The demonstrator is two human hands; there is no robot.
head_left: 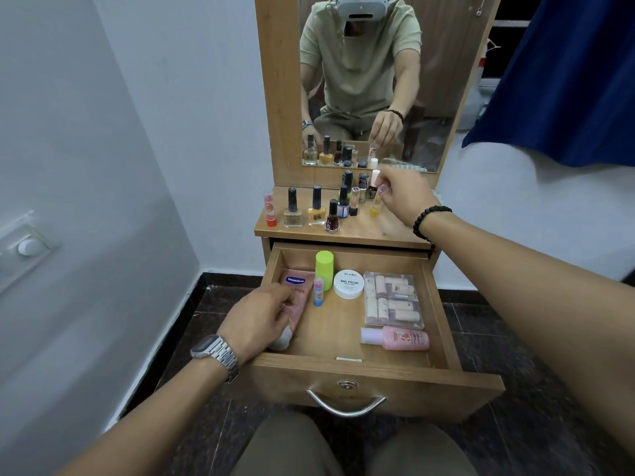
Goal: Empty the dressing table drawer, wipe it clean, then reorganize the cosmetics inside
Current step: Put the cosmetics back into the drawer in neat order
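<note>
The wooden drawer [436, 304] stands pulled out below the dressing table top [371, 235]. My left hand [256, 321] grips a pink Vaseline tube [299, 286] lying at the drawer's left side. Beside it are a small lip balm stick [319, 292], a lime-capped bottle [324, 269], a white nail polish remover jar [348, 284], a clear box of small tubes [393, 299] and a pink bottle [400, 339] on its side. My right hand [403, 194] pinches a yellow lip balm [375, 205] upright on the table top, next to several nail polish bottles [316, 211].
A red lipstick [271, 209] stands at the table top's left edge. A mirror [371, 80] rises behind the bottles. The white wall is on the left, a blue cloth [567, 80] hangs at the upper right, and dark floor tiles [498, 338] surround the drawer.
</note>
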